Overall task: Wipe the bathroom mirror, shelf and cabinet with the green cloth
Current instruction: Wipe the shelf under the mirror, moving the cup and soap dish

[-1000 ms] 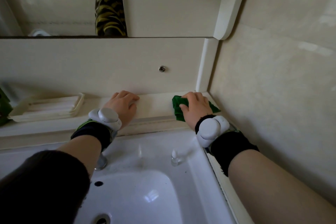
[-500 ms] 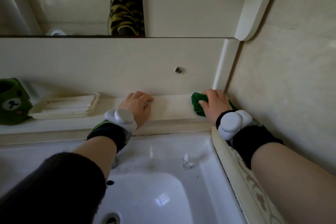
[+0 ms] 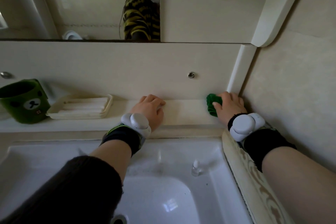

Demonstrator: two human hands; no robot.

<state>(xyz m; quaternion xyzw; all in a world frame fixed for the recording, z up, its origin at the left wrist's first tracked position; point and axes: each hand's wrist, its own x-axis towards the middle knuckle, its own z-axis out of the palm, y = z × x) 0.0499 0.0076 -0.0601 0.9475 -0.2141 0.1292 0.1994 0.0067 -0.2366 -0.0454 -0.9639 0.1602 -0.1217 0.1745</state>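
View swings left since the earlier frames: a green cup (image 3: pixel 23 102) is now in shot at the far left and the corner sits further right in frame. Real motion is small. The right hand (image 3: pixel 230 107) pushes deeper into the far right corner, now touching the wall (image 3: pixel 291 78). The green cloth (image 3: pixel 212 104) is bunched tighter and shows only on the hand's left side; earlier it stuck out on both sides. The left hand (image 3: pixel 150 111) holds the same spot relative to the back panel.

Grip state:
- Right: fingers curled over the cloth, thumb on it, pressing it onto the shelf (image 3: pixel 185 112).
- Left: empty, fingers loosely bent, resting on the shelf mid-span as a brace.

Progress, my read:
- Shelf wipe is in hand, at its right end.
- Left stretch is likely not done: the cup and a soap dish (image 3: pixel 81 107) sit on it and need lifting or wiping round.
- Mirror (image 3: pixel 81 5) and cabinet (image 3: pixel 209 14) above: nothing here shows whether they are wiped. No streaks visible, light is dim.
- The sink (image 3: pixel 163 187) below is not part of the job.
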